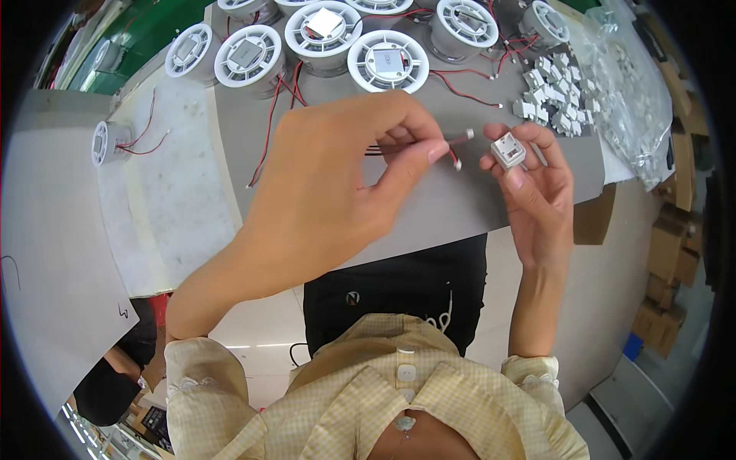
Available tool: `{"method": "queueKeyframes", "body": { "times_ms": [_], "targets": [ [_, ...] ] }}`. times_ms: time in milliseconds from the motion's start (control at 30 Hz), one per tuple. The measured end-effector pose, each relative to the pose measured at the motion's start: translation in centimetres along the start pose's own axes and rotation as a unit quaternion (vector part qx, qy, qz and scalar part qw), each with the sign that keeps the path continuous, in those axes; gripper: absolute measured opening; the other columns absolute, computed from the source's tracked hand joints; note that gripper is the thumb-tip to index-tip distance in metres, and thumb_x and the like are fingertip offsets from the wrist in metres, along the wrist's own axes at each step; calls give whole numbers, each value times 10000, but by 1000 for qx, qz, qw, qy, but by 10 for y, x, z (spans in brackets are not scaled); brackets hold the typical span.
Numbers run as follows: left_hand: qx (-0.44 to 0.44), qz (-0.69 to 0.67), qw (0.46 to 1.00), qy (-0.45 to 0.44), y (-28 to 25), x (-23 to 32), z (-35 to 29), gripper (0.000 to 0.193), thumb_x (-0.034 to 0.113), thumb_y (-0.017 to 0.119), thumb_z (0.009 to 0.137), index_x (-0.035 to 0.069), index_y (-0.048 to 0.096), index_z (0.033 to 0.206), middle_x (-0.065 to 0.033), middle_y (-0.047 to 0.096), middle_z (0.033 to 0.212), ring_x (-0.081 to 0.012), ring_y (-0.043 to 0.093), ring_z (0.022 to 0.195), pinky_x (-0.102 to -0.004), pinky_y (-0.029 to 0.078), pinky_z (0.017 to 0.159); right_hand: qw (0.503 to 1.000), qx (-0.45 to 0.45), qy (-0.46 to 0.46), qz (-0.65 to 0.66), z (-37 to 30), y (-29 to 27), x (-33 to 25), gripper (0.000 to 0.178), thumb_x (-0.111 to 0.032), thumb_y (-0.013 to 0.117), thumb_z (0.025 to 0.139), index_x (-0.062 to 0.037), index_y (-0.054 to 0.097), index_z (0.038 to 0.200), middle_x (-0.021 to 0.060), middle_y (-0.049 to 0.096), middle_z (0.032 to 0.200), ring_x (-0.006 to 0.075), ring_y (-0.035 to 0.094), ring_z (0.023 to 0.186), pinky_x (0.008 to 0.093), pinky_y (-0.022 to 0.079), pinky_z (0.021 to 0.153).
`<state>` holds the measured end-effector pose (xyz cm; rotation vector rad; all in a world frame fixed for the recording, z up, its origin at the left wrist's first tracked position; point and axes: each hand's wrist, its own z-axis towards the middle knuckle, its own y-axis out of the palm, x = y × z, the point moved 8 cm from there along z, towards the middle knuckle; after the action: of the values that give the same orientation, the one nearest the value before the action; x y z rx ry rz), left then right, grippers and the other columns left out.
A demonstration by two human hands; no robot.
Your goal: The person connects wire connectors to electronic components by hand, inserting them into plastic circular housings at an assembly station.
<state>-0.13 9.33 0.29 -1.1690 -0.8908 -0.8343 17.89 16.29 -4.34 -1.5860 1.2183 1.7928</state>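
Note:
My left hand (337,169) is closed in a pinch over the middle of the grey mat. Between its thumb and forefinger are thin wire leads, at least one of them red, with small white plugs (458,164) sticking out past the fingertips. Just to the right, my right hand (540,203) grips a small square white plastic housing (507,150) between thumb and fingers, its recessed face turned up. A short gap separates the plugs from the housing. Part of the wires is hidden behind my left hand.
Several round white spoked units (389,63) with red and black leads line the far side of the grey mat (429,215). A heap of small white housings (556,96) lies far right, beside a clear plastic bag (636,100). Another unit (107,144) stands at left.

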Motion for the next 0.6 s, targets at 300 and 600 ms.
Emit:
{"method": "queueKeyframes", "body": {
  "times_ms": [300,600],
  "targets": [
    [35,-53,998,24,-7,-1,3,65,73,727,885,32,690,918,10,698,841,-58,609,761,-215,430,715,987,-10,-98,-129,5,10,-7,415,-69,667,933,60,556,1312,209,619,1250,203,644,1020,317,539,886],
    [35,-146,989,-3,-6,-5,6,90,62,727,882,17,686,949,-6,702,853,-65,630,776,-226,444,736,967,-19,-197,-158,5,37,-15,375,-42,628,952,109,542,1283,210,620,1220,227,634,1096,319,538,894]
  ]
}}
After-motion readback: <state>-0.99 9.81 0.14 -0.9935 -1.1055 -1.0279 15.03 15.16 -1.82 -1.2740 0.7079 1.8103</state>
